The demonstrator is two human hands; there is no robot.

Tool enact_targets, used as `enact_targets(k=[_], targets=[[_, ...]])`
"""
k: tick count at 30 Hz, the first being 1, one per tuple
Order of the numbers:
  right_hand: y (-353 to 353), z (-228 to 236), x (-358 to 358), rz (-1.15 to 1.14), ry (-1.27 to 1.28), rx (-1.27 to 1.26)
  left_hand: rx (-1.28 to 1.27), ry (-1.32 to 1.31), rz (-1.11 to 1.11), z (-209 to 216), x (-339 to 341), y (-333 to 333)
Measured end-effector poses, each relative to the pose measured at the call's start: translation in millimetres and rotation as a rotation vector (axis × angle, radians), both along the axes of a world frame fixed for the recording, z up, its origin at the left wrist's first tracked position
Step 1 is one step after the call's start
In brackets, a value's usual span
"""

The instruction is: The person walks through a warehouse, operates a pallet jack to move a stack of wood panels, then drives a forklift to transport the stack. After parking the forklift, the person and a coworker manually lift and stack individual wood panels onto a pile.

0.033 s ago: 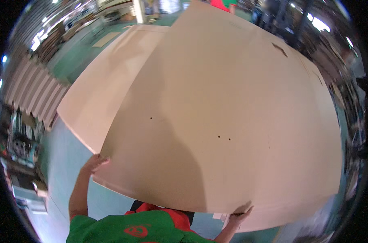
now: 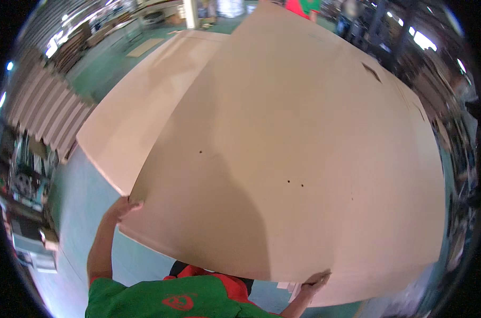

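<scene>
A large tan sheet of board (image 2: 304, 122) with a few small dark holes spreads out in front of me and fills most of the view. My left hand (image 2: 125, 208) grips its left edge close to the near corner, thumb on top and the other fingers hidden beneath. On the near edge, toward the right, my right hand (image 2: 313, 284) is closed on the same sheet. Under it, turned at an angle, another tan sheet (image 2: 145, 116) shows along the left side. A dark slit (image 2: 372, 72) marks the upper sheet's far right part.
At the far end of the sheet a person in red and green (image 2: 304, 7) is partly in view. A ribbed, pale brown stack (image 2: 49, 114) stands to the left. Shelving with mixed items (image 2: 25, 180) lines the left side, above green floor (image 2: 78, 212).
The sheet has turned very slightly in view, its far end shifting right. My left hand has moved up a little with its edge. Both hands keep their hold.
</scene>
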State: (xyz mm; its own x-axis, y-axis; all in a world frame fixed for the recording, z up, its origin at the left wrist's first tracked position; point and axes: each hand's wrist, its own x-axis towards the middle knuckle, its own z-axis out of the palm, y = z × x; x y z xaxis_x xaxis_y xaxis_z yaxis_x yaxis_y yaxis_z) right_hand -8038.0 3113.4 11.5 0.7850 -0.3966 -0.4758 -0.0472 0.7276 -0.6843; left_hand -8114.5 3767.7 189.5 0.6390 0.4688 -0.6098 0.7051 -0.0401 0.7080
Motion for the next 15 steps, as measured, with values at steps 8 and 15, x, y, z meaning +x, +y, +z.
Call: enact_targets(k=[8, 15], targets=[[168, 73, -60, -0.120, 0.076, -0.145, 0.706, 0.134, -0.207, -16, -14, 194], [235, 119, -75, -0.189, 0.118, -0.288, 0.839, 0.162, -0.170, -146, -5, 250]])
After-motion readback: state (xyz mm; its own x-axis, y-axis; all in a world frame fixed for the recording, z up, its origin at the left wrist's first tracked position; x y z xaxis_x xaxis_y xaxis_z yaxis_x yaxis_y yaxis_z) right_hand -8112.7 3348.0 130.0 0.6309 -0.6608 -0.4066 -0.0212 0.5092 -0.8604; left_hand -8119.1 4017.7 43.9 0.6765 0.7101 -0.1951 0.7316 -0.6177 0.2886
